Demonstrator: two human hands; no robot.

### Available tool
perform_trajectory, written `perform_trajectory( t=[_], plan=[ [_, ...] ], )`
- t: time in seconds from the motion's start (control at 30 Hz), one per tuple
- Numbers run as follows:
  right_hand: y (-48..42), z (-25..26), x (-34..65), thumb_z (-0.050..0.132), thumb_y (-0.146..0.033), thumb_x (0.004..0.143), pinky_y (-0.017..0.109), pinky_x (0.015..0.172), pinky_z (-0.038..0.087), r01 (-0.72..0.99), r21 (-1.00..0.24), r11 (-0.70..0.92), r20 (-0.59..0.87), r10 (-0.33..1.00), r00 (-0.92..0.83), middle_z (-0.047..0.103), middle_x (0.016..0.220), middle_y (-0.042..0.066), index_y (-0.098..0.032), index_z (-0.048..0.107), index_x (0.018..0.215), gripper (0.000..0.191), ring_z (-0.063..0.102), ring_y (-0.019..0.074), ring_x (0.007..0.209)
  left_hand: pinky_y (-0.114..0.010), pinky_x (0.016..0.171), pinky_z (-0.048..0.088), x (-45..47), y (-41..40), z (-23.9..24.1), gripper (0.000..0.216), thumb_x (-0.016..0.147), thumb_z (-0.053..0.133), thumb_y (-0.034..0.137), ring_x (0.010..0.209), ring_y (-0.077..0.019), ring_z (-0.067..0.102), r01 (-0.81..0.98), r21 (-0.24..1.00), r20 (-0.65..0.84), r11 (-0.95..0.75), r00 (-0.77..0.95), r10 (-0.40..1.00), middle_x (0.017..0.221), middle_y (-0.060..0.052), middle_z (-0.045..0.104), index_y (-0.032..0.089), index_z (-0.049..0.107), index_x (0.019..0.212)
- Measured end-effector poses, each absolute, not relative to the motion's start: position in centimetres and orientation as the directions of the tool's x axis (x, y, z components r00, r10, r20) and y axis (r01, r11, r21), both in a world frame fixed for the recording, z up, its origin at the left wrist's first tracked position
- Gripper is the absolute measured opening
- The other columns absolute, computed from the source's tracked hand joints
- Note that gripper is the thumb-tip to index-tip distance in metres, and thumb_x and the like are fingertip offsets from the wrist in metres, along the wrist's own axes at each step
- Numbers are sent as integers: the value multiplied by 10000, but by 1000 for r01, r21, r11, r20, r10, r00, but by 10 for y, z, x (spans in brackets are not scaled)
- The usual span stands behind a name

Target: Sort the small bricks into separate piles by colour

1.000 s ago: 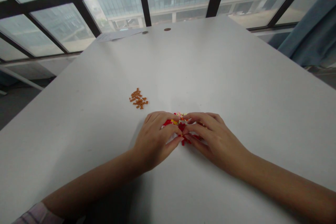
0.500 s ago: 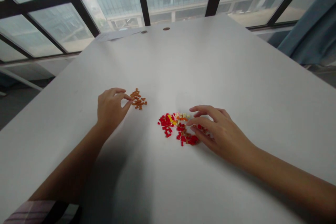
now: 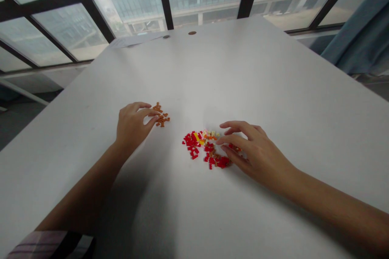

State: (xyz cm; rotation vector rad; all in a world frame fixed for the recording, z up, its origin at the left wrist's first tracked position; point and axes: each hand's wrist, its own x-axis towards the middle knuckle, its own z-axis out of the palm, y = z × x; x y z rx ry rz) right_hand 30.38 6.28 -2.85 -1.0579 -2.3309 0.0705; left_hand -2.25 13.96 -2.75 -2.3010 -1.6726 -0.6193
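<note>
Orange bricks (image 3: 162,120) and mixed red bricks (image 3: 191,141) on white tabletop (image 3: 212,73), one hand at each pile.
Left hand (image 3: 132,126): grip open, at orange pile's edge, far left. Right hand (image 3: 254,149): grip open, curled over red pile's right side.

Nothing legible. Small plastic bricks (image 3: 209,149) show no readable marks; sheet of paper (image 3: 133,41) at far edge of white table (image 3: 231,73), any print too small to tell.
</note>
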Motion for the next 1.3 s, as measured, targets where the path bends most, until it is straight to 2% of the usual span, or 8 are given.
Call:
perform_trajectory(
  t=[0.3, 0.53, 0.67, 0.77, 0.9, 1.07, 1.3],
  plan=[
    [62, -26, 303, 533, -157, 925, 453, 832, 497, 671, -278, 688, 482, 704, -522, 619, 1198, 142, -218, 631, 1010, 143, 664, 230, 981, -430, 922, 445, -11, 146, -32, 53, 811, 715, 233, 1000, -261, 638, 929, 82, 483, -360, 279, 830, 1038, -51, 709, 239, 741, 857],
    [61, -25, 303, 541, -153, 919, 461, 832, 497, 673, -283, 684, 476, 709, -521, 621, 1196, 143, -221, 632, 1003, 142, 662, 232, 975, -431, 929, 451, -7, 154, -36, 86, 834, 675, 249, 986, -256, 632, 943, 150, 486, -298, 192, 853, 1013, -58, 706, 238, 751, 873],
    [61, -27, 303, 532, -149, 921, 460, 824, 499, 668, -277, 690, 486, 701, -522, 625, 1186, 142, -219, 632, 998, 145, 664, 230, 961, -421, 946, 451, -13, 159, -37, 168, 864, 646, 281, 1017, -245, 629, 942, 172, 477, -287, 175, 861, 1061, -62, 704, 268, 753, 992],
    [61, -27, 304, 528, -158, 925, 458, 836, 495, 671, -285, 684, 478, 709, -519, 624, 1195, 139, -223, 635, 1001, 146, 664, 228, 969, -416, 957, 452, -21, 160, -34, 139, 865, 653, 321, 1037, -241, 624, 949, 175, 499, -263, 144, 854, 1082, -60, 698, 272, 752, 949],
    [60, -26, 304, 526, -160, 924, 465, 845, 493, 677, -297, 674, 458, 722, -518, 619, 1202, 144, -216, 640, 990, 143, 660, 234, 982, -444, 957, 445, -28, 159, -30, 79, 837, 684, 316, 1046, -263, 615, 962, 128, 476, -241, 154, 866, 1088, -57, 695, 273, 750, 847],
    [60, -26, 304, 522, -154, 925, 467, 848, 487, 677, -292, 675, 474, 717, -511, 618, 1197, 148, -212, 638, 997, 149, 656, 234, 979, -463, 950, 427, -26, 157, -32, 94, 830, 676, 273, 1055, -277, 602, 965, 59, 439, -254, 204, 875, 1109, -44, 688, 302, 759, 862],
    [60, -24, 304, 533, -162, 924, 463, 844, 492, 674, -288, 680, 468, 714, -520, 617, 1200, 147, -215, 636, 995, 135, 658, 231, 981, -463, 950, 426, -24, 156, -33, 87, 826, 668, 288, 1050, -282, 603, 966, 63, 412, -252, 205, 888, 1094, -63, 684, 266, 745, 859]
  ],
)
